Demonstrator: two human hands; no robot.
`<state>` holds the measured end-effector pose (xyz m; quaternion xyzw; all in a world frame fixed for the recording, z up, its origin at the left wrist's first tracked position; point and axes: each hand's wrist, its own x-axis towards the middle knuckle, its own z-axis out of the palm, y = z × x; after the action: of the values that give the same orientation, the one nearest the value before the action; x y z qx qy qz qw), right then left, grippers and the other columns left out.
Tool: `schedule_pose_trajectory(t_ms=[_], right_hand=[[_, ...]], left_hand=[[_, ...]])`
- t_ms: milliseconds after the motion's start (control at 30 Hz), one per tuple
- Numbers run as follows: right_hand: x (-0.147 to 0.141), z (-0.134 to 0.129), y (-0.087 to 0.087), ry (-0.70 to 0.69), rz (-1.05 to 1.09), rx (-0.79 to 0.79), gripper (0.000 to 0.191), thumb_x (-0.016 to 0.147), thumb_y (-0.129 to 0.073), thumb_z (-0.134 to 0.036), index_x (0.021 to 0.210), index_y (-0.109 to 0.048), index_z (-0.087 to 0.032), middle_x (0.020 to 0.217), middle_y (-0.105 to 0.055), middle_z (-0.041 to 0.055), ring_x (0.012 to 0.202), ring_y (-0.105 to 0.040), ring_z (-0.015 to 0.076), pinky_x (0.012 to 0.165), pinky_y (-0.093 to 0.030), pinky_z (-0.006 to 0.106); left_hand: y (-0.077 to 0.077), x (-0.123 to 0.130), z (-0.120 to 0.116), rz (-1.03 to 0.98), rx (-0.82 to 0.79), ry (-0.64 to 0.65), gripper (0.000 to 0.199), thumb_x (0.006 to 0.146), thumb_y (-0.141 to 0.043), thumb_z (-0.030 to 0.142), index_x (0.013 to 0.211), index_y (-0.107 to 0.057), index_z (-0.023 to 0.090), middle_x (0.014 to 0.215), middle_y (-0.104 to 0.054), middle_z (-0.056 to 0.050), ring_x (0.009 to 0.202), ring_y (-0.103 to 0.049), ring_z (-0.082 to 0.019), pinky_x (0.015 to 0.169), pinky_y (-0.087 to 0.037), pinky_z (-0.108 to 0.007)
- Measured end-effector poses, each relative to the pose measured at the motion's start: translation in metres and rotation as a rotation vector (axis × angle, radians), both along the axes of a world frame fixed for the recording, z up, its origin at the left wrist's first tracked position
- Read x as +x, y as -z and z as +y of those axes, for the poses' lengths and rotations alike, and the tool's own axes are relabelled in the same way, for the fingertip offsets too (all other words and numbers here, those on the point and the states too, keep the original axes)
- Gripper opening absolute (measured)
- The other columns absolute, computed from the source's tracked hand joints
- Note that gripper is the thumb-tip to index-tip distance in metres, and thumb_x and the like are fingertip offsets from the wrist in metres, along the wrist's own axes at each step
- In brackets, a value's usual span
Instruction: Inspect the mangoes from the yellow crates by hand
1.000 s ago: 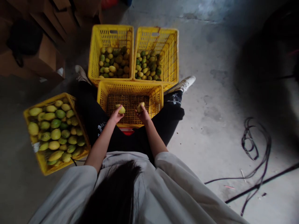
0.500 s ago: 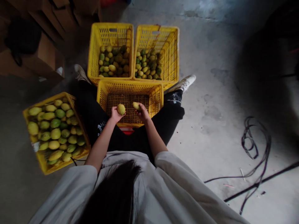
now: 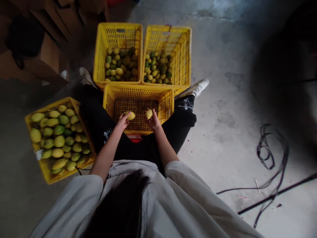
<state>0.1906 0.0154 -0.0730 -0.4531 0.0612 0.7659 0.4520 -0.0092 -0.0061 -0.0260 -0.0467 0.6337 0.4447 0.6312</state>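
Note:
A yellow-green lemon (image 3: 131,116) is held in my left hand (image 3: 123,121), whose fingers curl over its near side. My right hand (image 3: 154,122) grips another lemon (image 3: 149,114), its pointed end facing up toward me. Both hands hover over the near edge of a yellow plastic crate (image 3: 138,87) between my legs, and the crate's dark slatted bottom shows below them. To my left a tilted yellow crate (image 3: 47,177) is full of green and yellow lemons (image 3: 59,141).
Past the near crate stand two taller yellow crates, a left one (image 3: 99,53) and a right one (image 3: 183,56), each partly filled with lemons. Cardboard boxes (image 3: 49,56) pile up at the far left. A black cable (image 3: 282,165) lies coiled on the concrete floor at right.
Both lemons have been turned in my hands: the left one now lies sideways under my fingers, and the right one points upward. My right hand has shifted slightly right.

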Motion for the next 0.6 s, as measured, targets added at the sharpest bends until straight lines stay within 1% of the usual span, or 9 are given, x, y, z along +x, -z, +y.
schedule_pose_trajectory(t_ms=[100, 167, 267, 333, 367, 400, 467, 533, 600], right_hand=[[0.001, 0.0, 0.0, -0.034, 0.109, -0.058, 0.033, 0.11, -0.062, -0.055, 0.102, -0.068, -0.023, 0.079, -0.075, 0.0012, 0.071, -0.072, 0.0159, 0.063, -0.066, 0.026], [0.002, 0.0, 0.001, -0.058, 0.141, -0.103, 0.032, 0.111, -0.06, -0.052, 0.103, -0.068, -0.022, 0.077, -0.073, 0.002, 0.073, -0.073, 0.0168, 0.062, -0.066, 0.025], [0.003, 0.0, 0.0, -0.08, 0.129, -0.119, 0.026, 0.112, -0.055, -0.043, 0.102, -0.068, -0.023, 0.076, -0.072, 0.0017, 0.074, -0.074, 0.017, 0.054, -0.062, 0.021], [0.004, -0.001, -0.001, -0.072, 0.083, -0.08, 0.015, 0.108, -0.057, -0.031, 0.102, -0.069, -0.024, 0.08, -0.075, 0.0017, 0.083, -0.078, 0.0185, 0.063, -0.066, 0.024], [0.003, -0.002, -0.001, -0.073, 0.055, -0.044, 0.009, 0.103, -0.06, -0.025, 0.103, -0.069, -0.024, 0.083, -0.077, 0.0014, 0.09, -0.08, 0.0193, 0.071, -0.069, 0.027], [0.003, -0.003, -0.002, -0.083, 0.029, 0.001, 0.013, 0.097, -0.063, -0.019, 0.105, -0.07, -0.025, 0.087, -0.078, 0.001, 0.096, -0.08, 0.0199, 0.079, -0.07, 0.029], [0.001, -0.005, -0.001, -0.115, -0.01, 0.095, 0.029, 0.086, -0.066, -0.01, 0.11, -0.072, -0.026, 0.095, -0.081, 0.0002, 0.104, -0.08, 0.0198, 0.089, -0.07, 0.031], [-0.001, -0.005, 0.001, -0.118, -0.037, 0.153, 0.035, 0.083, -0.068, -0.009, 0.113, -0.071, -0.027, 0.102, -0.082, -0.0004, 0.105, -0.08, 0.0182, 0.086, -0.069, 0.027], [-0.004, -0.004, 0.004, -0.095, -0.063, 0.16, 0.027, 0.086, -0.073, -0.014, 0.11, -0.071, -0.026, 0.1, -0.081, 0.0005, 0.099, -0.08, 0.017, 0.076, -0.066, 0.022]], left_hand=[[-0.005, 0.0, 0.001, -0.05, -0.007, -0.031, 0.04, 0.071, -0.102, 0.023, 0.094, -0.069, 0.023, 0.085, -0.069, 0.003, 0.075, -0.069, -0.013, 0.072, -0.055, -0.026], [-0.008, 0.0, 0.003, -0.105, 0.011, -0.05, 0.031, 0.08, -0.096, 0.025, 0.095, -0.069, 0.022, 0.087, -0.07, 0.001, 0.078, -0.072, -0.014, 0.077, -0.06, -0.029], [-0.011, 0.002, 0.005, -0.16, 0.016, -0.028, 0.018, 0.091, -0.085, 0.027, 0.097, -0.069, 0.022, 0.085, -0.068, 0.0, 0.074, -0.071, -0.014, 0.069, -0.056, -0.025], [-0.011, 0.002, 0.006, -0.161, 0.014, -0.003, 0.012, 0.098, -0.076, 0.033, 0.103, -0.071, 0.022, 0.083, -0.068, -0.001, 0.071, -0.07, -0.015, 0.062, -0.051, -0.023], [-0.011, 0.001, 0.006, -0.167, 0.019, 0.006, 0.015, 0.101, -0.07, 0.036, 0.107, -0.073, 0.023, 0.083, -0.069, -0.002, 0.072, -0.07, -0.016, 0.061, -0.051, -0.023], [-0.011, 0.001, 0.005, -0.185, 0.03, 0.01, 0.021, 0.104, -0.063, 0.039, 0.112, -0.074, 0.023, 0.085, -0.07, -0.003, 0.074, -0.072, -0.018, 0.061, -0.052, -0.024], [-0.011, 0.0, 0.005, -0.238, 0.063, 0.005, 0.033, 0.106, -0.052, 0.039, 0.123, -0.075, 0.022, 0.089, -0.074, -0.006, 0.082, -0.075, -0.021, 0.063, -0.055, -0.027], [-0.01, -0.001, 0.005, -0.269, 0.087, -0.018, 0.037, 0.104, -0.05, 0.035, 0.131, -0.073, 0.022, 0.094, -0.076, -0.007, 0.089, -0.078, -0.023, 0.067, -0.057, -0.028], [-0.008, -0.002, 0.005, -0.259, 0.08, -0.041, 0.037, 0.103, -0.054, 0.031, 0.134, -0.071, 0.021, 0.097, -0.077, -0.007, 0.092, -0.079, -0.023, 0.068, -0.058, -0.026]])
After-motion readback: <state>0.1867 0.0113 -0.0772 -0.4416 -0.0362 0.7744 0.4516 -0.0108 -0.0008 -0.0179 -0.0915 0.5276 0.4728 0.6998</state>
